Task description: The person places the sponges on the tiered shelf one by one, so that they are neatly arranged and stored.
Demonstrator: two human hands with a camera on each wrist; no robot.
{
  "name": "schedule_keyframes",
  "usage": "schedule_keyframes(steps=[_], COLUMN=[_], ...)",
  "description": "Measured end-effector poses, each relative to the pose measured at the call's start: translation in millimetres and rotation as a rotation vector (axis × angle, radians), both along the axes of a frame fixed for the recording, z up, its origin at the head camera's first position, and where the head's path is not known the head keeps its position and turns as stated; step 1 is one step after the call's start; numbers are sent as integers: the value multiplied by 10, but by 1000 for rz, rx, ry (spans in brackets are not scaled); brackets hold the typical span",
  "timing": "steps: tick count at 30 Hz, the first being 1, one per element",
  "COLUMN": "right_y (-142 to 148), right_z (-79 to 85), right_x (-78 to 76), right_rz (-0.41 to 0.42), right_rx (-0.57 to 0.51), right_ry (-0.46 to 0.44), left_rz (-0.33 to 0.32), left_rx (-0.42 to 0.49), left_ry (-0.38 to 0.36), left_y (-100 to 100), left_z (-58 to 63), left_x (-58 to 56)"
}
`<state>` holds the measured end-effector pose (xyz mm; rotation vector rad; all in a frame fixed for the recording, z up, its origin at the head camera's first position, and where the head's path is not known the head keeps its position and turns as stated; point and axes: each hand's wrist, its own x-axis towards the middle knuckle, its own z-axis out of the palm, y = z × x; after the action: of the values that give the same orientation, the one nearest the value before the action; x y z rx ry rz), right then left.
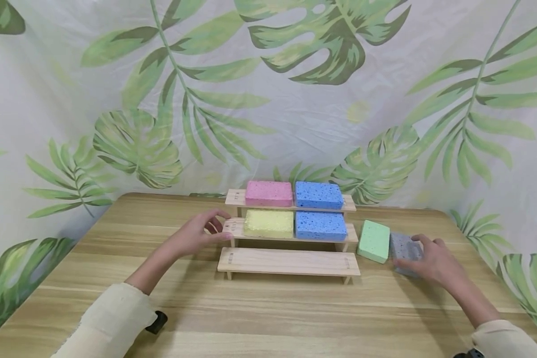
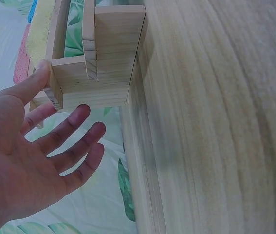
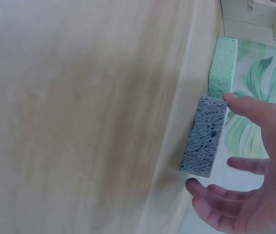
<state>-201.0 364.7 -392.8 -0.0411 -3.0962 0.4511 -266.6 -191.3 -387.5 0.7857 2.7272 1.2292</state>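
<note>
A wooden three-step rack (image 1: 288,261) stands mid-table. My left hand (image 1: 201,231) pinches the left end of its middle step between thumb and index finger; the other fingers spread loosely below in the left wrist view. A yellow sponge (image 1: 268,223) and a blue sponge (image 1: 320,225) lie on that step. The top step bears a pink sponge (image 1: 268,193) and another blue sponge (image 1: 318,194). On the right, my right hand (image 1: 436,261) holds a grey sponge (image 3: 205,137), its thumb at one end and a fingertip at the other. Beside it lies a green sponge (image 1: 374,241).
The wood-grain table (image 1: 268,318) reaches back to a leaf-patterned curtain (image 1: 215,99). The rack's lowest step is at the front, bare wood with small printed marks at both ends.
</note>
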Motion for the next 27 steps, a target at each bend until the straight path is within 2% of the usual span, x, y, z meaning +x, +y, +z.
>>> schedule_keyframes(steps=[6, 15, 27], right_y=[60, 131, 143], right_z=[29, -22, 90], right_x=[-17, -11, -13], right_rz=[-10, 17, 11], right_rx=[-2, 3, -30], right_ry=[-56, 28, 135], left_rz=[-9, -9, -18], left_rx=[5, 12, 24], left_ry=[-2, -19, -16], left_y=[-7, -2, -7], left_z=[-21, -1, -1], left_x=[-3, 6, 2])
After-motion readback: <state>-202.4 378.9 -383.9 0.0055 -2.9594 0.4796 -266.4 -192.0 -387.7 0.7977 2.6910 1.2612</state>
